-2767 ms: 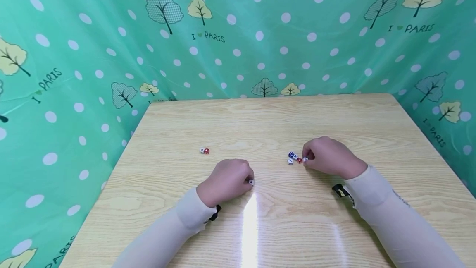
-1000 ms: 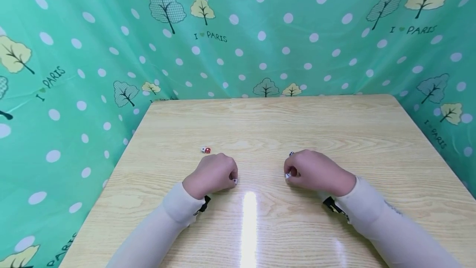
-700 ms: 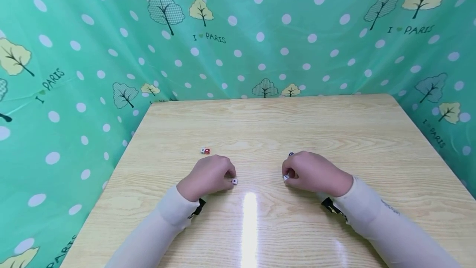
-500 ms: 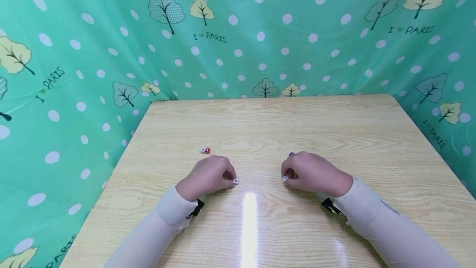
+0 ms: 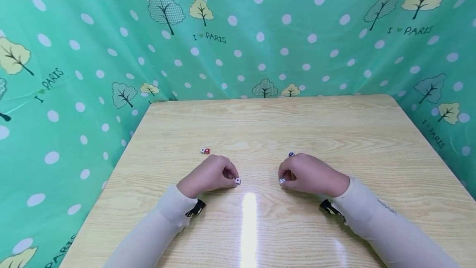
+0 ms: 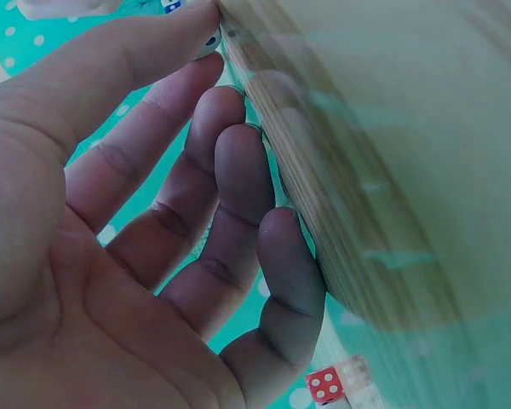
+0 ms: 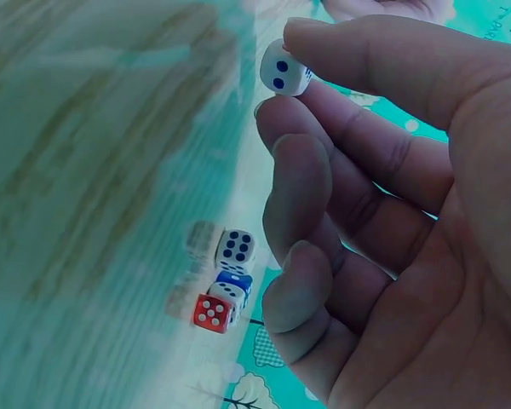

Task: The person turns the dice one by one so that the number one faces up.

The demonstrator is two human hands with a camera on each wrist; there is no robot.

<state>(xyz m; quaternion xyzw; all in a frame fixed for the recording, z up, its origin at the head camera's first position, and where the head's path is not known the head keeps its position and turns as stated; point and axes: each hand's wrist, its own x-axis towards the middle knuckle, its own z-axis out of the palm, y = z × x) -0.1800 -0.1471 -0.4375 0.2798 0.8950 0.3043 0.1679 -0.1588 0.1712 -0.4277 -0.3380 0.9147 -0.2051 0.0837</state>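
In the head view my left hand [image 5: 210, 175] pinches a white die [image 5: 238, 181] between thumb and index finger, low over the table. The left wrist view shows only a sliver of that die [image 6: 210, 41] between the fingertips. Across a short gap, my right hand [image 5: 314, 175] holds another white die [image 5: 282, 181] the same way; the right wrist view gives its two-dot face [image 7: 281, 72]. Its lower fingers are loosely bent. Behind the right hand sits a blue die [image 5: 291, 154]. Beyond the left hand, a red die [image 5: 207, 151] touches a white one [image 5: 202, 150].
The right wrist view shows a small cluster on the table: a white die [image 7: 236, 247], a blue die [image 7: 234, 279] and a red die [image 7: 211, 313], with another white one among them. The wooden table [image 5: 245, 123] meets a green dotted curtain [image 5: 223, 61] at the back.
My right hand has come left and nearer from the cluster, carrying a white die. My left hand first shifted left with its die. Lately the two held dice have drawn slightly closer together.
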